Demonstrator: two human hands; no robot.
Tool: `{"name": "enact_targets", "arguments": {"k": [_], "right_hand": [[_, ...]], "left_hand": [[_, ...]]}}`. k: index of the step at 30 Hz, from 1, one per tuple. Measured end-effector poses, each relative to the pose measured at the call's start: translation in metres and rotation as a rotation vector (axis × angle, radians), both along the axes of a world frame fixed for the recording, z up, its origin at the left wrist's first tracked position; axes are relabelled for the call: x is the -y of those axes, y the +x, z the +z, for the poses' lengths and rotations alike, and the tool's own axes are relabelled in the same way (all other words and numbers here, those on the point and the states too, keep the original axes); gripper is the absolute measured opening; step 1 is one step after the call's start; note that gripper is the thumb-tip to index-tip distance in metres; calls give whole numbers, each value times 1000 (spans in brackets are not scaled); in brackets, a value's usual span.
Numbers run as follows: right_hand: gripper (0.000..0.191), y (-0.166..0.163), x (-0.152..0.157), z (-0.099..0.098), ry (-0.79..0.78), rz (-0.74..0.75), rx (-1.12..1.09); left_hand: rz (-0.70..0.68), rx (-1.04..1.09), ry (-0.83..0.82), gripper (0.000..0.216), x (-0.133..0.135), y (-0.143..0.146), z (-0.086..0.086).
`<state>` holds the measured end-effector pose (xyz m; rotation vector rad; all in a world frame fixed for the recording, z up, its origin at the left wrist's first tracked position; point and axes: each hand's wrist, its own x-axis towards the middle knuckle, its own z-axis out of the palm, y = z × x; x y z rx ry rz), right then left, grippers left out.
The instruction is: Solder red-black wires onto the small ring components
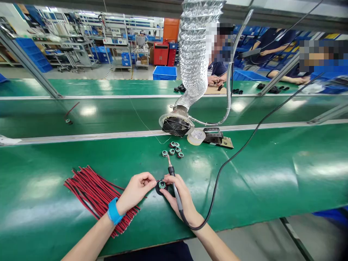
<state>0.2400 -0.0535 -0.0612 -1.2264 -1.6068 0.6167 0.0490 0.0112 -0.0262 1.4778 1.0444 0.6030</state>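
My left hand (137, 191), with a blue wristband, is closed in a pinch on a thin red wire that reaches to a small round circuit board (162, 185) sitting on a black holder on the green bench. My right hand (178, 195) touches the same board and grips a soldering iron (174, 183) whose tip points away from me, toward a cluster of several small round boards (173, 149). The iron's black cable (231, 161) runs off to the upper right.
A bundle of red and black wires (92, 192) lies to the left. A silver extraction duct with a fan (176, 123) hangs over the bench, beside an iron stand (217, 137) and a clear tub (196, 136). Other people work across the conveyor (108, 116).
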Motion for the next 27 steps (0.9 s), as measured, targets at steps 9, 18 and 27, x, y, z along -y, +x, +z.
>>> {"name": "enact_targets", "arguments": {"k": [9,18,27], "right_hand": [[24,-18,0,3,91,-133,-251],[16,-42,4,4,103,-282,-261],[33,-26,0,14,188,-211,-113]], "left_hand": [[-33,85,11,35,11,9,6],[68,134,-182,45,15,13,1],[121,73,-124,42,9,8,-3]]}}
